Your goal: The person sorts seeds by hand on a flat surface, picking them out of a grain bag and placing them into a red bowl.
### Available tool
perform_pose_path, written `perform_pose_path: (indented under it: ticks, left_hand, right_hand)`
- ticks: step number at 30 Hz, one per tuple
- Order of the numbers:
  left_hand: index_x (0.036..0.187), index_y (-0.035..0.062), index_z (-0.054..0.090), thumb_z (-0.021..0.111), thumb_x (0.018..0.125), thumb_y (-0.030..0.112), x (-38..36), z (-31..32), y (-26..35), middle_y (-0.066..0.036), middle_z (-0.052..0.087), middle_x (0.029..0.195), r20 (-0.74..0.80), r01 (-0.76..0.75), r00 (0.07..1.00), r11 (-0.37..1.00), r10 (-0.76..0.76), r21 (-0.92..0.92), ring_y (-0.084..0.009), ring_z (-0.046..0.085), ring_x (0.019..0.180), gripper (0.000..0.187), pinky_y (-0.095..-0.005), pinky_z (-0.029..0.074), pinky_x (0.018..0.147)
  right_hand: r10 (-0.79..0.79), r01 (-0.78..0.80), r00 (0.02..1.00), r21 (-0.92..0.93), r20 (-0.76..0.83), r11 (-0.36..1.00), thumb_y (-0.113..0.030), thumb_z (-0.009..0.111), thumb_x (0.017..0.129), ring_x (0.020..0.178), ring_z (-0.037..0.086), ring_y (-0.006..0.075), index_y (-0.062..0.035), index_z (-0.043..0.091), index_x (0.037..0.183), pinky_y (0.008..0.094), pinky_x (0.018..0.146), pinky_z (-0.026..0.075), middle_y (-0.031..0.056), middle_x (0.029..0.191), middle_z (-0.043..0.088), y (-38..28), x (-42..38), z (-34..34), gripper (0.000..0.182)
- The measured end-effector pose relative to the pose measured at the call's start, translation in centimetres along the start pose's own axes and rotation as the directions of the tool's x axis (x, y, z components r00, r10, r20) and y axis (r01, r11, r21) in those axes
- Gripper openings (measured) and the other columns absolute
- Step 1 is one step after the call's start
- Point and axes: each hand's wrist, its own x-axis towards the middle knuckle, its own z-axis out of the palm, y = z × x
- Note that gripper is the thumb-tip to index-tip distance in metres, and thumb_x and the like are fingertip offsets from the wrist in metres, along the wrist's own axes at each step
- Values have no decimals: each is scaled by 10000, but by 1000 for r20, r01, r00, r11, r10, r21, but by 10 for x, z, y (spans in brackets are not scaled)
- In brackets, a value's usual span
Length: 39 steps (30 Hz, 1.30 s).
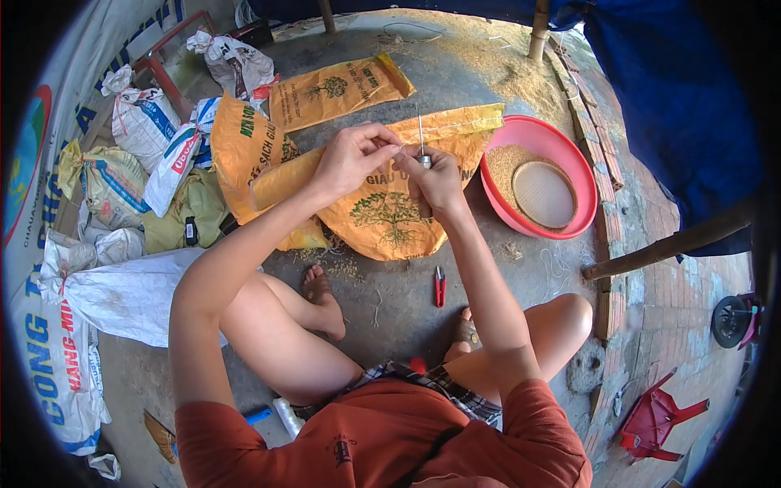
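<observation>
My right hand (438,180) is closed around an awl (421,134), its thin metal spike pointing up and away from me. Just left of it, my left hand (358,159) pinches thumb and forefinger together, close to the right fingers; whatever is between them is too small to make out. Beneath both hands lies an orange sack (390,220) printed with a green tree and lettering, its far edge folded into a paler strip. Red-handled thread snips (439,286) rest on the floor between my feet.
Another orange sack (342,88) lies beyond. At the right stands a pink basin (582,215) holding grain and a round sieve (543,195). Several filled sacks (145,126) crowd the left. A wooden pole (675,237) and a red stool (661,419) are at the right.
</observation>
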Motion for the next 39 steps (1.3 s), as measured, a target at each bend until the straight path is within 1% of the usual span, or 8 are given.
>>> perform_pose_path:
  ticks: [7,12,19,22,28,31,33,39]
  left_hand:
    - [847,-6,627,640,798,87,8,-4,6,-38,626,707,-39,139,989,990,-140,-24,-54,566,572,106,-203,430,479]
    - [834,6,681,703,749,165,12,-11,25,-76,657,694,84,352,926,923,-367,157,-73,585,582,182,-236,460,502]
    - [823,7,689,705,735,144,15,-3,-2,-87,661,707,47,288,954,948,-296,135,-85,598,604,163,-230,474,550]
    - [823,7,690,704,733,142,16,-1,-12,-82,664,712,12,124,992,991,-125,58,-89,602,621,163,-237,477,568]
    - [834,2,685,682,758,143,15,-4,7,-78,665,730,-5,222,975,964,-223,147,-94,603,643,160,-243,477,579]
    - [906,5,662,602,830,127,14,-5,17,-34,647,739,33,337,940,941,-338,37,-31,535,573,155,-160,376,425]
    - [946,17,653,568,847,130,15,-10,16,-33,650,761,175,306,936,952,-304,15,-34,552,594,173,-163,369,428]
    - [998,31,641,595,829,129,14,-14,12,-35,661,798,217,354,913,935,-347,6,-46,585,642,200,-168,373,460]
  right_hand:
    - [16,-16,1000,-35,18,999,-157,622,835,375,437,46,2,588,808,201,313,327,30,623,596,2,1,-2,165]
    - [-35,37,999,-173,15,984,-150,616,838,414,460,48,17,598,824,209,362,351,31,628,605,0,0,-1,168]
    - [-242,198,970,-456,-39,868,-113,652,794,541,525,71,34,626,813,245,503,418,43,603,599,13,5,0,151]
    - [-180,156,983,-344,-40,926,-114,665,784,528,507,67,29,631,814,245,485,400,38,600,596,7,3,1,150]
    - [-81,93,995,-217,64,972,-135,650,812,436,432,32,12,630,812,200,384,326,26,626,609,-1,0,-1,149]
    - [-99,110,985,-67,140,992,-142,621,836,413,425,19,5,618,823,178,355,314,26,644,622,7,3,-3,148]
    - [-93,102,985,-56,145,993,-142,611,842,414,432,21,5,611,829,177,356,321,29,654,626,8,3,-5,148]
    - [-85,98,987,-93,135,991,-129,589,851,416,438,23,2,598,836,178,360,333,35,683,636,10,4,-5,132]
